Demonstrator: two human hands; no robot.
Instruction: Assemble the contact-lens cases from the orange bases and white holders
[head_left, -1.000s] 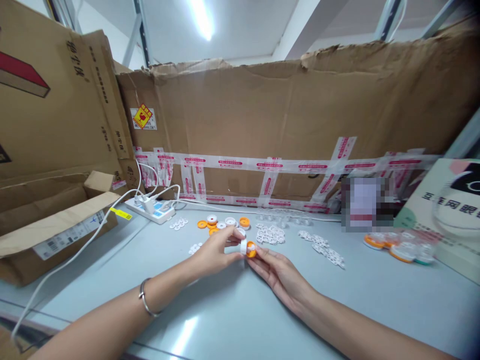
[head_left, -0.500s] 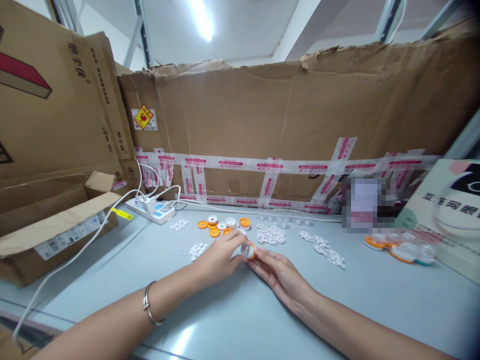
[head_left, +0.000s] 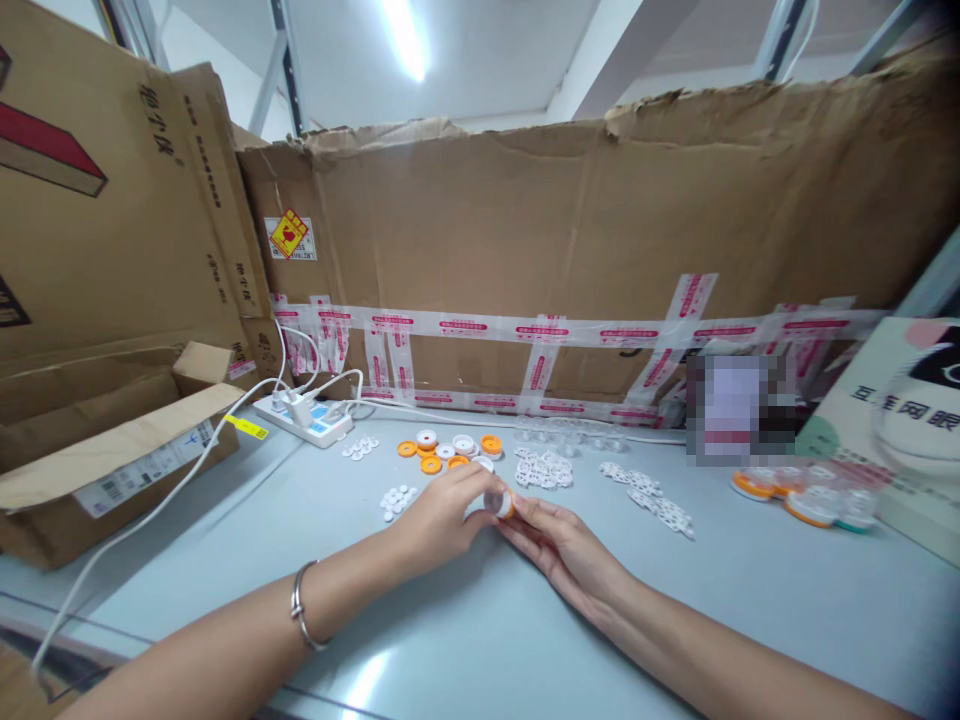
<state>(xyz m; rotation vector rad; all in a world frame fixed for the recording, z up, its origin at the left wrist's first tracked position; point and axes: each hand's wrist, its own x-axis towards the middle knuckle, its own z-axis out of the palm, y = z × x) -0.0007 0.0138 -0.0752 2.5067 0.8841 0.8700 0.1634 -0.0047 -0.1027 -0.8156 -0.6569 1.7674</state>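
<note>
Between my two hands is a small round piece (head_left: 498, 502), clear on its left side with an orange rim on its right. My left hand (head_left: 444, 510) pinches the clear side with thumb and fingers. At the orange rim, my right hand (head_left: 559, 545) grips it from the other side. Just beyond my left hand lie orange and white round caps (head_left: 430, 465). White discs (head_left: 396, 502) are heaped beside my left wrist. Past my right hand are a pile of small white cut-out parts (head_left: 544, 469) and a row of clear round covers (head_left: 570, 436).
More white parts (head_left: 651, 497) lie right of centre. Assembled round pieces (head_left: 814, 505) sit at the right by a printed box (head_left: 907, 430). A power strip (head_left: 307, 420) with white cables and an open carton (head_left: 112, 460) occupy the left. A large cardboard box (head_left: 465, 230) stands behind.
The view has shifted very slightly. Both hands keep their hold on the round piece, whose clear side now faces the camera a little more.
</note>
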